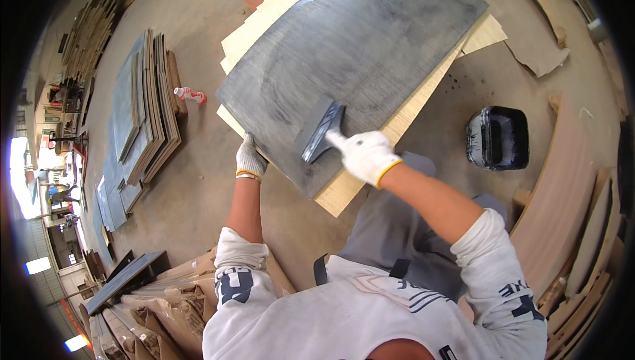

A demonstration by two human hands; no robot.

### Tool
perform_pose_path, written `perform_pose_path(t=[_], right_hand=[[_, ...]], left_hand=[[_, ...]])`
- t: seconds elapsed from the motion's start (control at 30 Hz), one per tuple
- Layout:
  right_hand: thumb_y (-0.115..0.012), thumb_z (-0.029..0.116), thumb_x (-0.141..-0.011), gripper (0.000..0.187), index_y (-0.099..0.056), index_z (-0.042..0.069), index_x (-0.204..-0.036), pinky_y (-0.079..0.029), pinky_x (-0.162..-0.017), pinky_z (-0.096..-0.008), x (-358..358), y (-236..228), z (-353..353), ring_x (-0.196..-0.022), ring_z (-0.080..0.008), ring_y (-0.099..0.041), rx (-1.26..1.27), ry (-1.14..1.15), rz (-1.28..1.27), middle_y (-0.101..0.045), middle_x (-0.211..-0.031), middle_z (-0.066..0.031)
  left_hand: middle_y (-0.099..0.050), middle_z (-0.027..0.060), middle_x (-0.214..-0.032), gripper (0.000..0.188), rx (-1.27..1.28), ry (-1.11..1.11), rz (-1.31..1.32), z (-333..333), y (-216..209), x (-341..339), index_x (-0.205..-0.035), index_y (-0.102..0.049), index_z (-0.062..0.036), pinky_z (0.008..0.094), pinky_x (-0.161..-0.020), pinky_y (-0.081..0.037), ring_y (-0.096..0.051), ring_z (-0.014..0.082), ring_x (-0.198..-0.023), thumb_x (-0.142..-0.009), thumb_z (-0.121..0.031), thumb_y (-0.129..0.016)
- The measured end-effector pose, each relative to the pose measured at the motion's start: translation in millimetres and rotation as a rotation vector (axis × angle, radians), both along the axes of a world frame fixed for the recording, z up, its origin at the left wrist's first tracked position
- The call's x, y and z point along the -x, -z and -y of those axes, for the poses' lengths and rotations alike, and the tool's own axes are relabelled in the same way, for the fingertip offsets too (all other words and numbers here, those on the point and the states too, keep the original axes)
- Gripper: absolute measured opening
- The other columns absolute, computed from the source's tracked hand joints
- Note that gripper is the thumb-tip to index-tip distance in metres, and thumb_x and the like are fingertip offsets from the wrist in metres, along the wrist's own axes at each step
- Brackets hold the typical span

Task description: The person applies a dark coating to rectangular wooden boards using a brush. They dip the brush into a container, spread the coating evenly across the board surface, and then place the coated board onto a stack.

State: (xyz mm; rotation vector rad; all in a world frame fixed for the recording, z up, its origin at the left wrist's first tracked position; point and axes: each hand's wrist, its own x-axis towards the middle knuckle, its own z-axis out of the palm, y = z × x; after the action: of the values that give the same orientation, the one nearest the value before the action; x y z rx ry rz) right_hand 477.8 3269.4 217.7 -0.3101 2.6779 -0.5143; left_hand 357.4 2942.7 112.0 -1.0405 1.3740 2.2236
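Note:
My right hand [368,156], in a white glove with a yellow cuff, is closed around the handle of a wide flat brush [322,132]. The brush's broad edge rests on a dark grey-coated board [357,49], whose surface shows streaks. At the board's near left edge, my left hand [250,159], also gloved, grips the rim; some of its fingers are hidden. Under the coated board lie several pale wooden sheets [340,194], their edges sticking out unevenly.
A black bucket [471,141] with dark residue stands to the right. A stack of grey-faced boards [135,115] and a red-and-white bottle [190,95] are at left. Brown-wrapped bundles [169,307] lie near left; curved wooden panels [562,188] line the right.

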Motion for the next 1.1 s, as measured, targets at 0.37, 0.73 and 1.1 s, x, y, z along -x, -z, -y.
perform_pose_path(t=[0.37, 0.73, 1.1], right_hand=[[-0.051, 0.012, -0.095, 0.065, -0.044, 0.019, -0.158, -0.052, -0.055, -0.0481, -37, -26, 33, -0.066, -0.0251, -0.07, -0.153, -0.206, 0.0, -0.073, -0.081, -0.0077], [-0.053, 0.017, -0.095, 0.051, -0.056, 0.028, -0.144, -0.055, -0.064, -0.0479, -26, -53, 2, -0.073, -0.0301, -0.074, -0.234, -0.203, 0.064, -0.075, -0.083, -0.0098], [-0.055, 0.019, -0.089, 0.067, -0.045, 0.032, -0.155, -0.054, -0.092, -0.0494, -147, -122, -342, -0.107, -0.0365, -0.07, -0.619, 0.976, 0.054, -0.073, -0.12, -0.0151]], left_hand=[[-0.061, 0.0149, -0.142, 0.053, 0.177, 0.034, 0.014, -7, -2, -5, -0.145, -0.051, -0.0057, 0.0581, -0.105, -0.047, -0.062, 0.0362, -0.123, -0.107, -0.043, -0.054], [-0.07, 0.0177, -0.115, 0.055, 0.302, 0.014, -0.047, 0, 4, -4, -0.125, -0.062, 0.005, 0.0503, -0.079, -0.06, -0.072, 0.0326, -0.097, -0.102, -0.045, -0.062], [-0.052, 0.0126, -0.153, 0.063, 0.112, -0.025, -0.162, 6, 23, -16, -0.15, -0.045, 0.0029, 0.0459, -0.118, -0.038, -0.05, 0.0312, -0.138, -0.107, -0.043, -0.053]])
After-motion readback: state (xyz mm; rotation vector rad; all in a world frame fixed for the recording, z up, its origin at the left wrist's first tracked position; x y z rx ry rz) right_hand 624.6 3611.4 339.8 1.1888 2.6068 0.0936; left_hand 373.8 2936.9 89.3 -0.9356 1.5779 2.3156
